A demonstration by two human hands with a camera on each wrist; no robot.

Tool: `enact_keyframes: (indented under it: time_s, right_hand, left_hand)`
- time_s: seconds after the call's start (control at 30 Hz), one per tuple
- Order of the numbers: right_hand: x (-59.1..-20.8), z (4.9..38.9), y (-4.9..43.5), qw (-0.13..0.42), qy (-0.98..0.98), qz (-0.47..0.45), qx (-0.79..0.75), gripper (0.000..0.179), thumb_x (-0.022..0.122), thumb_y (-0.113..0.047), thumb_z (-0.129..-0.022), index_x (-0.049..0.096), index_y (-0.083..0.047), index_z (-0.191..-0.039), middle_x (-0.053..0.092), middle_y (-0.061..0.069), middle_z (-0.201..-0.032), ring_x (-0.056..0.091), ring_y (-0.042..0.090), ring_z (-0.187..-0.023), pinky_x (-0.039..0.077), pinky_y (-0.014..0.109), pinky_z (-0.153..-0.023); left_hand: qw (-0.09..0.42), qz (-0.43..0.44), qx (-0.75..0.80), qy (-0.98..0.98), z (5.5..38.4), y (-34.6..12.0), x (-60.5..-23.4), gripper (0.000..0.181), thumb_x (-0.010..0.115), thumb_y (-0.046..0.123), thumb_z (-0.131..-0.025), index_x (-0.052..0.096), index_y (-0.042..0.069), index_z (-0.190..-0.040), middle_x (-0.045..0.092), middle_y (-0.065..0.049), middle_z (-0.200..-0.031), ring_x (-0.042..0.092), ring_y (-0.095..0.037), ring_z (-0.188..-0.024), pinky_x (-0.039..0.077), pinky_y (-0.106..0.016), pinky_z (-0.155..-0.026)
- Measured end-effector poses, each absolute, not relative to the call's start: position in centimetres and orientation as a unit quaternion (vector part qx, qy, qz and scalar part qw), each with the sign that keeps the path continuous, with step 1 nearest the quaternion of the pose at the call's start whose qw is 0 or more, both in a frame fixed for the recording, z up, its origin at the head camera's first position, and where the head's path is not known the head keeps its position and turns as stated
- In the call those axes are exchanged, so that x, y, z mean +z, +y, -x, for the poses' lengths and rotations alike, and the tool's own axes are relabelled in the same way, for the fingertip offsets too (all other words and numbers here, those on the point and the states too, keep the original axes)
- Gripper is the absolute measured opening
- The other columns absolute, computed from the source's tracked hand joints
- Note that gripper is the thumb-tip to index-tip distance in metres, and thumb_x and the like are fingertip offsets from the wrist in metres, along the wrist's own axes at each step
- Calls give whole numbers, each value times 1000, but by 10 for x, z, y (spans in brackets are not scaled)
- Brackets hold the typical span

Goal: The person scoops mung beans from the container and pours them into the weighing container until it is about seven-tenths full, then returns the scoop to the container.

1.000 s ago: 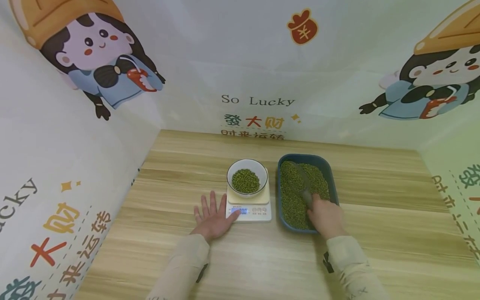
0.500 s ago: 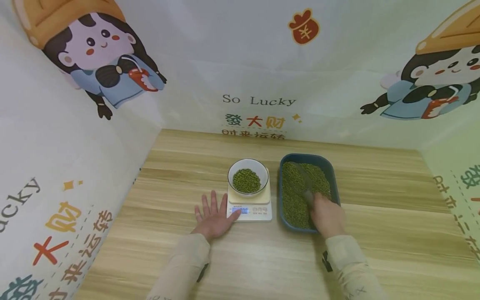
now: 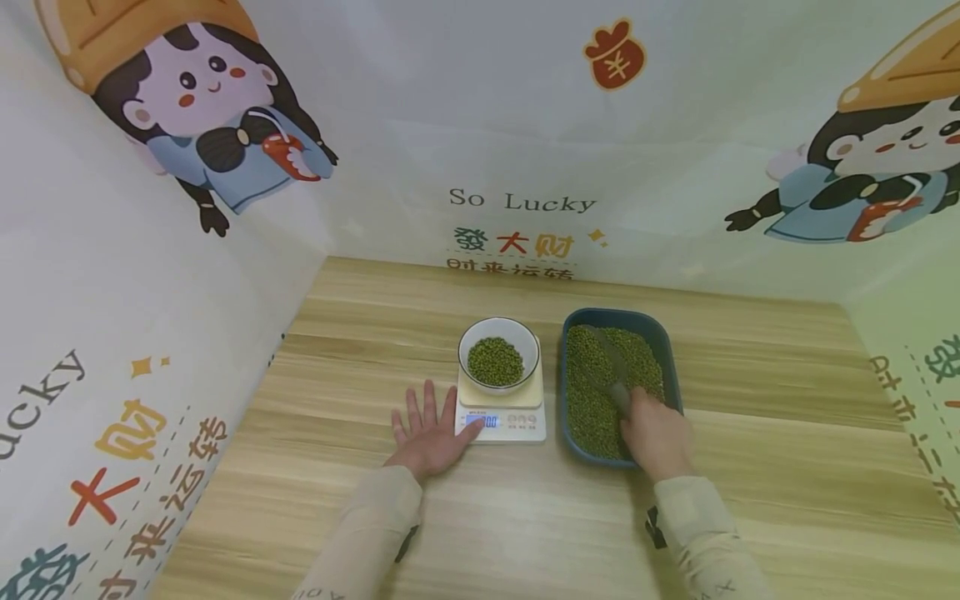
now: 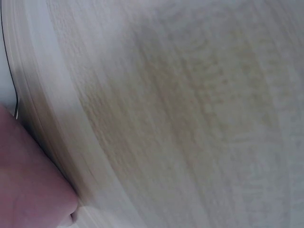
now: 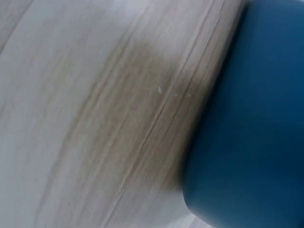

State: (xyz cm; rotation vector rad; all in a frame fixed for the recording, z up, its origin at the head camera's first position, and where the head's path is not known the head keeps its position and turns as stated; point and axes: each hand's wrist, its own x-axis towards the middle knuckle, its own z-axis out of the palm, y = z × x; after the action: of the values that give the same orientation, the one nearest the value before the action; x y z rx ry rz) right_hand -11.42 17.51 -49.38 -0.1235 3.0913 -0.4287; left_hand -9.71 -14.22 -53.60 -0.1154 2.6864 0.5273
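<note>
In the head view, my right hand point(image 3: 658, 435) grips the handle of a dark translucent scoop point(image 3: 619, 396). The scoop's head lies among green mung beans point(image 3: 592, 421) in a deep blue rectangular tub point(image 3: 677, 387). My left hand point(image 3: 432, 437) rests on the table with fingers spread straight, its thumb over the display edge of a white kitchen scale point(image 3: 501, 435). On the scale's platform stands a white, dark-rimmed bowl point(image 3: 529, 350) holding more mung beans point(image 3: 495, 362). The left wrist view shows part of the left hand point(image 4: 33, 185); the right wrist view shows the tub's outer wall point(image 5: 251, 133).
Everything stands on a wood-grain table point(image 3: 525, 517). A printed white backdrop point(image 3: 420, 125) with cartoon figures and lettering rises behind the table and along both sides. The scale sits left of the tub, a narrow gap between them.
The whole head view has shifted slightly, so things appear a little further right. Both hands, the scoop, bowl and scale otherwise keep their places.
</note>
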Motion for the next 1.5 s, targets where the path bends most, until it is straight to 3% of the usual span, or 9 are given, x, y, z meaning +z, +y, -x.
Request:
enact_keyframes:
  time_s: [0.27, 0.67, 1.0, 1.5]
  right_hand:
    - [-495, 114, 175, 12, 990, 32, -136, 21, 59, -13, -76, 53, -1, -93, 53, 6, -60, 48, 24, -46, 36, 39, -38]
    - [-495, 113, 174, 7, 989, 34, -142, 18, 60, -12, -77, 55, -2, -92, 53, 4, -60, 45, 19, -44, 35, 35, -37]
    - [-496, 112, 175, -11, 988, 43, -145, 19, 61, -11, -76, 55, -1, -91, 52, 4, -57, 44, 18, -42, 33, 34, -36]
    - [-495, 113, 175, 7, 989, 35, -144, 21, 59, -13, -78, 54, 0, -94, 51, 4, -56, 44, 19, -42, 33, 34, -35]
  left_hand:
    - [192, 38, 186, 963, 95, -142, -534, 89, 12, 80, -74, -1, 26, -144, -28, -5, -143, -35, -29, -122, -25, -53, -91]
    - [206, 46, 179, 961, 96, -143, -539, 89, 10, 83, -71, -5, 31, -142, -32, -2, -141, -39, -28, -120, -29, -51, -87]
    - [198, 39, 185, 962, 94, -142, -528, 89, 13, 79, -75, 0, 25, -144, -26, -7, -144, -34, -30, -123, -24, -55, -91]
    - [201, 44, 182, 961, 97, -142, -538, 88, 11, 82, -72, -5, 31, -143, -32, -2, -141, -39, -27, -120, -30, -50, -86]
